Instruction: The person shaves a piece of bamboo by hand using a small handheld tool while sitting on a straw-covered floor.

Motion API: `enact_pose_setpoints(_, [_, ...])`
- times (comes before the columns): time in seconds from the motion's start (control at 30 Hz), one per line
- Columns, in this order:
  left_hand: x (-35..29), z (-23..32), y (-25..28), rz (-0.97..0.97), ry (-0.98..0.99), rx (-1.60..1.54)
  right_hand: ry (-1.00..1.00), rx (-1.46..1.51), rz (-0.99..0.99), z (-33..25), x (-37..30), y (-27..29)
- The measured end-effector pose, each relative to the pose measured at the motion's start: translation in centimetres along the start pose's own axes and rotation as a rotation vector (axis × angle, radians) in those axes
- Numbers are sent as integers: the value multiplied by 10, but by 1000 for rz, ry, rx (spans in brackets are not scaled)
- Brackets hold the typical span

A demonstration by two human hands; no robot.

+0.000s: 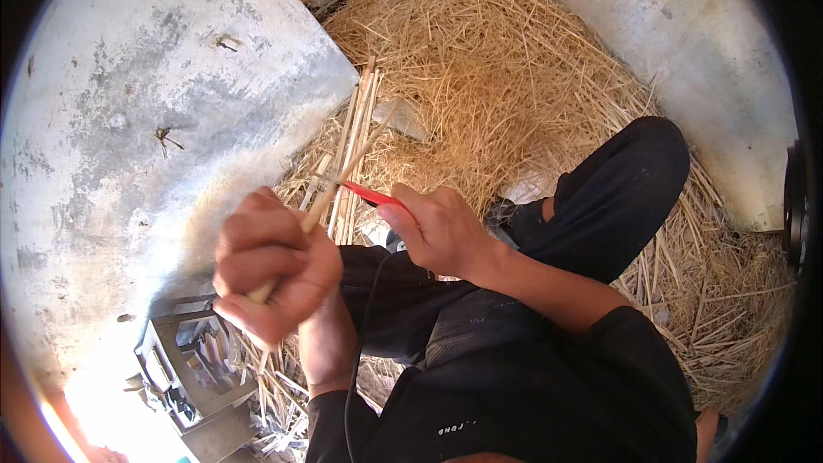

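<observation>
My left hand is closed around a thin pale bamboo stick that slants up and to the right. In my right hand is a red-handled knife, its blade resting against the stick just above my left fist. Both hands are over my lap, with my legs in dark trousers folded beneath them. Behind the hands, a bundle of split bamboo strips lies on the straw.
A big heap of dry straw covers the ground ahead and to the right. Grey concrete lies to the left. A small metal box with several tools stands at lower left.
</observation>
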State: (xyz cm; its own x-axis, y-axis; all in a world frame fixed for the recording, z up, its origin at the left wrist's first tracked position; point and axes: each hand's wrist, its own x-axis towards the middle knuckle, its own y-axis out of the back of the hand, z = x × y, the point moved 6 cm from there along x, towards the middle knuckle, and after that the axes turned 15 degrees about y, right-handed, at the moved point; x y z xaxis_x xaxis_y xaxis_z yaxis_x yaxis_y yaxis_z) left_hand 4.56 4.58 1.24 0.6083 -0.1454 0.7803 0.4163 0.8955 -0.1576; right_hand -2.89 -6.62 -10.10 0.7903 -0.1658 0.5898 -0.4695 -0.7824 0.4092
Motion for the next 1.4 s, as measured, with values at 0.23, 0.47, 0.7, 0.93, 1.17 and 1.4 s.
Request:
enact_pose_setpoints(0.23, [13, -8, 27, 320, 38, 6, 38, 187, 111, -36, 22, 13])
enact_pose_setpoints(0.47, [14, -8, 40, 297, 17, 5, -260, 62, -22, 22, 4, 9])
enact_pose_setpoints(0.7, [16, -6, 22, 212, 1, 16, -226, 156, 45, 33, -15, -27])
enact_pose_setpoints(0.93, [14, -5, 32, 263, 5, 78, -97, 297, 101, -33, 26, 20])
enact_pose_setpoints(1.17, [17, -7, 36, 292, 7, 21, -330, -46, -30, 70, -14, -23])
enact_pose_setpoints(1.4, [12, -4, 15, 142, 31, 10, -21, 172, 211, -4, 15, 2])
